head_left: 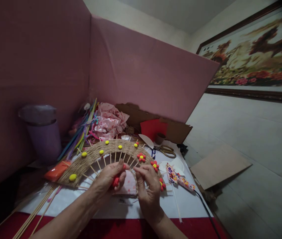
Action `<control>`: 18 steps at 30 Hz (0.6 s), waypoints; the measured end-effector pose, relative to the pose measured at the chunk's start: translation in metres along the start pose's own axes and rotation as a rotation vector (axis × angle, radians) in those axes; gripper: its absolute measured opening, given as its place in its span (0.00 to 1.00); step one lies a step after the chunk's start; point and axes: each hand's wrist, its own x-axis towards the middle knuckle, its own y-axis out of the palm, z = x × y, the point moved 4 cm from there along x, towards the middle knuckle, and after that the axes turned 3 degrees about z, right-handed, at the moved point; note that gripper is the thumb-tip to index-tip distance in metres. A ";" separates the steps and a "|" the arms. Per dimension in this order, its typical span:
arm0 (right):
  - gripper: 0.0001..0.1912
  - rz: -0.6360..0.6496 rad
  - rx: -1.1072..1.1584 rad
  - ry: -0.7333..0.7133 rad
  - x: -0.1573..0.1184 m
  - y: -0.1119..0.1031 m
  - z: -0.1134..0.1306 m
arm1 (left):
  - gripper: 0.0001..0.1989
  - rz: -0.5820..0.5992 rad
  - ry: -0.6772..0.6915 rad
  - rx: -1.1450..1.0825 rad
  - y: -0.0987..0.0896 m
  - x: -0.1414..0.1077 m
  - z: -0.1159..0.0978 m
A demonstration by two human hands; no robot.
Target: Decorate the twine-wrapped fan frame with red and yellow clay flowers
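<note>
Red clay (115, 181) shows in my left hand (111, 176), whose fingers are curled round it. My right hand (147, 184) is just to the right, its thumb and forefinger pinched together close to my left fingertips; what they hold, if anything, is too small to make out. Behind both hands lies a half-ring woven of brown twine (77, 165) on wooden sticks. Yellow dots (72, 177) are spaced along its left and top, and red flowers with yellow centres (141, 157) sit on its right side.
A purple bin (43, 136) stands at the left beside coloured pipe cleaners (80, 132) and crumpled pink cloth (111, 121). Scissors (167, 151) lie behind the half-ring. A patterned glue gun (180, 179) with a black cord is at the right. An orange packet (56, 171) lies left.
</note>
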 end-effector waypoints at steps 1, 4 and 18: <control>0.11 0.001 0.000 -0.003 0.000 0.000 0.001 | 0.15 0.002 0.006 -0.001 0.000 0.000 0.000; 0.10 0.009 -0.004 -0.004 0.000 0.000 0.001 | 0.17 0.021 0.037 0.029 0.000 0.000 -0.001; 0.10 0.001 -0.006 -0.015 0.000 -0.001 0.003 | 0.16 0.007 0.046 0.086 0.003 -0.002 -0.004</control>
